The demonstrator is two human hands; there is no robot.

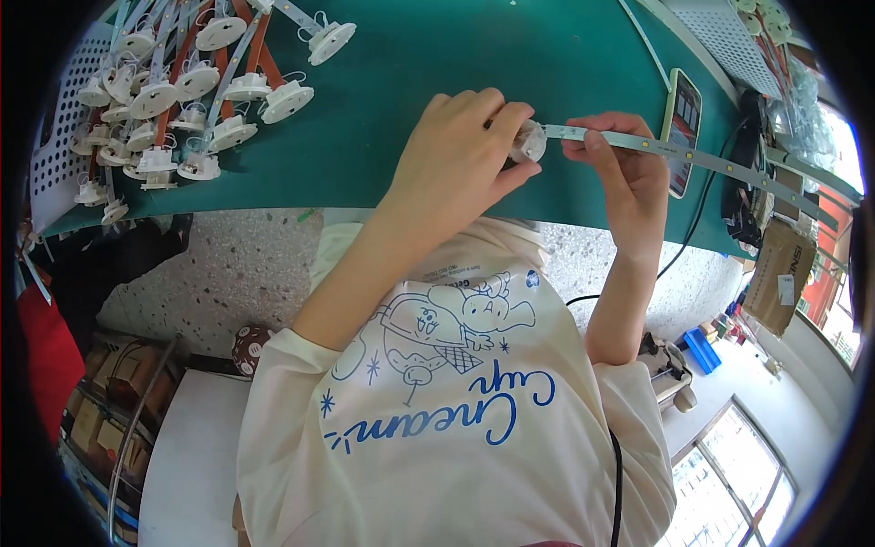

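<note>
My left hand (465, 150) is closed around a small round white end cap (530, 143), with thumb and fingers on its sides. From the cap a thin LED strip (674, 149), pale with small yellowish dots, runs off to the right past the table's edge. Thumb and fingers of my right hand (624, 159) pinch this strip a short way from the cap. Both hands are above the near part of the green table (365, 82). My left fingers hide part of the cap, so its join with the strip is only partly visible.
At the left lies a pile of white round caps (155, 98) on strips, beside a perforated white tray (66, 150). A phone (682, 132) lies right of my right hand, near a black cable (706, 205). Another perforated tray (725, 41) stands at the far right.
</note>
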